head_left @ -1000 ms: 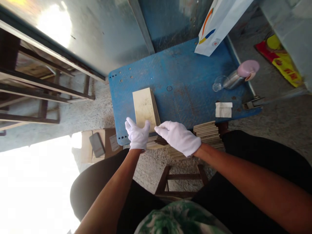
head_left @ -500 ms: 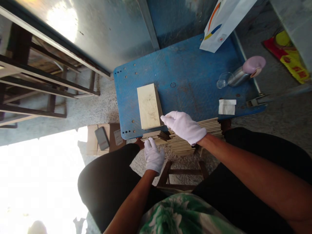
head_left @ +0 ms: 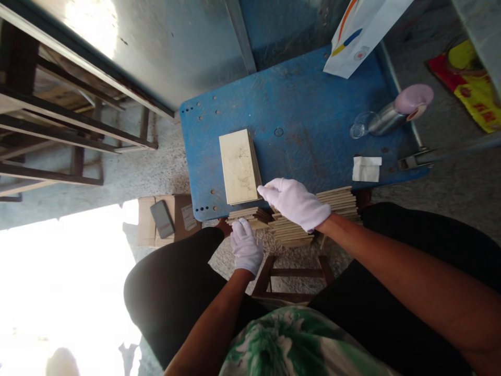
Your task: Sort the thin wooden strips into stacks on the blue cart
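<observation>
Both my hands wear white gloves. My right hand (head_left: 296, 202) reaches over the near edge of the blue metal table (head_left: 305, 115), its fingertips touching the near right corner of a small stack of pale rectangular boards (head_left: 238, 166) lying on the table. My left hand (head_left: 246, 246) is lower, fingers loosely curled, touching the near edge of a low pile of thin boards (head_left: 250, 215) that sits below the table edge. More thin boards are stacked in piles (head_left: 336, 201) under and right of my right hand.
On the table's right side lie a metal flask with a pink cap (head_left: 395, 112), a clear cup (head_left: 358, 128) and a white folded paper (head_left: 366, 168); a white bag (head_left: 362, 31) stands at the back. A cardboard box with a phone (head_left: 162, 219) sits on the floor left. A wooden stool (head_left: 289, 271) stands below.
My left hand dropped from the table stack down to the lower pile of boards. My right hand shifted to the corner of the table stack.
</observation>
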A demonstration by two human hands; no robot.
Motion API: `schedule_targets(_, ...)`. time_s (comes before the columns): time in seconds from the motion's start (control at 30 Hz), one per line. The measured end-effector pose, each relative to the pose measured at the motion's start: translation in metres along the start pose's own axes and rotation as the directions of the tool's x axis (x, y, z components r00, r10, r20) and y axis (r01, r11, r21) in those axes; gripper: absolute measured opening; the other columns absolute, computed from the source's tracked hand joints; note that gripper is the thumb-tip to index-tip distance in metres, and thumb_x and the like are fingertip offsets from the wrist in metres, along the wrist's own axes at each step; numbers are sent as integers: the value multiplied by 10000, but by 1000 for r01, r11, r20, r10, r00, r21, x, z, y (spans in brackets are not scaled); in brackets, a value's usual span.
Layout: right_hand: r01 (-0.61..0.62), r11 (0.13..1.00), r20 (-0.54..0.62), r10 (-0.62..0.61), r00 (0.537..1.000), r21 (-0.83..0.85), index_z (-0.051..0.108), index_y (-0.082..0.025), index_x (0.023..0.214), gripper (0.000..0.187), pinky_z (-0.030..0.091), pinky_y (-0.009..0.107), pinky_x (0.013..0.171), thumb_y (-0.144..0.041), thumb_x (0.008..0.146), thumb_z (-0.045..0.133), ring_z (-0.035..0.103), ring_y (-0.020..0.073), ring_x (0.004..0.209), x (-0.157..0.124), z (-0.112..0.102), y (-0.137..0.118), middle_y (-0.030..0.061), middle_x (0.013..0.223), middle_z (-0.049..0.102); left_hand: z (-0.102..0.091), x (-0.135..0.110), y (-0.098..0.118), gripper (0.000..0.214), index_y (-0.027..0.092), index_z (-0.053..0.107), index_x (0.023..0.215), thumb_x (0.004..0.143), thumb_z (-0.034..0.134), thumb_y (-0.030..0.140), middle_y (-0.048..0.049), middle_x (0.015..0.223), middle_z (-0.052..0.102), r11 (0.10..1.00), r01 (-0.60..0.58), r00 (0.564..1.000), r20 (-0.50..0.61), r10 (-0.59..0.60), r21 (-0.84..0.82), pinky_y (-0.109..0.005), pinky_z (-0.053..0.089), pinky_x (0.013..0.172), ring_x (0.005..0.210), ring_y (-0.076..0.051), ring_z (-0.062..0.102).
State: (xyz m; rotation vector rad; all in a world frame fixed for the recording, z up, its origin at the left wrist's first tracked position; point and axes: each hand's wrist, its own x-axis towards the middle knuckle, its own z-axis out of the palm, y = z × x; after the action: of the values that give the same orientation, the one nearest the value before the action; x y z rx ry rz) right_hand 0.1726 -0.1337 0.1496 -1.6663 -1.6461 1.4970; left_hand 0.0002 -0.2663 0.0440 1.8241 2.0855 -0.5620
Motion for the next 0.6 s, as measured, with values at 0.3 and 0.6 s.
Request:
schedule_targets(0.3, -7, 998, 18, 8, 1000, -66, 665, -179, 803, 272, 415, 245, 659, -385, 907, 521, 586, 138, 675, 0, -1, 1, 24, 729, 680, -4, -9, -5, 776, 2, 178, 1471, 804, 479, 262, -242, 1452, 300, 999, -28, 1000, -12, 29, 25, -442, 211, 1102, 1353, -337, 275)
schedule_targets(0.6, 21, 992, 17, -19, 1000, -122, 678, -177, 837, 314, 417, 252, 691, -430, 915, 509, 629, 159, 781, -2, 0, 3, 57, 834, 712, -22, 5, -9, 326, 170, 625, 1046, 846, 429, 336, -136, 1012, 572, 993, -21, 999, 28, 18, 113, -442, 308, 984, 986, -291, 529)
